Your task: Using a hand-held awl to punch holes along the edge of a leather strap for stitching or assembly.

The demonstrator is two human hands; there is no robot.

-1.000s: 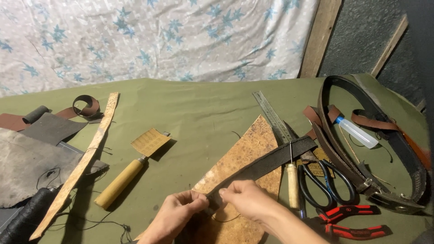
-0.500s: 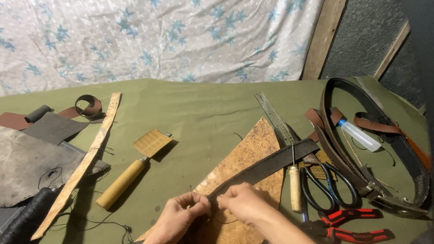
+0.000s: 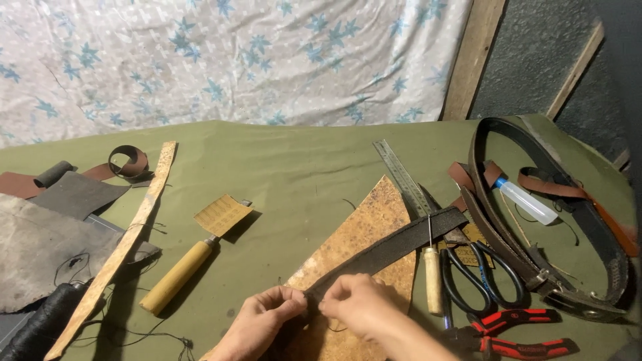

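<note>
My left hand [image 3: 257, 322] and my right hand [image 3: 361, 309] meet at the near end of a dark leather strap [image 3: 394, 246], both pinching it. The strap runs up and to the right across a mottled brown cork-like board [image 3: 364, 224] on the green cloth-covered table [image 3: 287, 160]. Its far end lies by a steel ruler [image 3: 403, 177] and over an awl with a pale wooden handle [image 3: 433, 279]. A thin dark thread seems to hang near my fingers, too fine to follow.
A wooden-handled scraper [image 3: 184, 267] lies left of the board, beside a long wooden strip [image 3: 124, 244]. Grey and brown leather pieces [image 3: 47, 227] and a black thread spool [image 3: 37, 327] sit far left. Scissors [image 3: 478, 274], red pliers [image 3: 515, 334], a clear bottle [image 3: 528, 200] and black belts [image 3: 535, 194] crowd the right.
Both hands have shifted a little and closed together on the strap's near end. The strap's far end has slid slightly left along the ruler. The view has tilted a bit.
</note>
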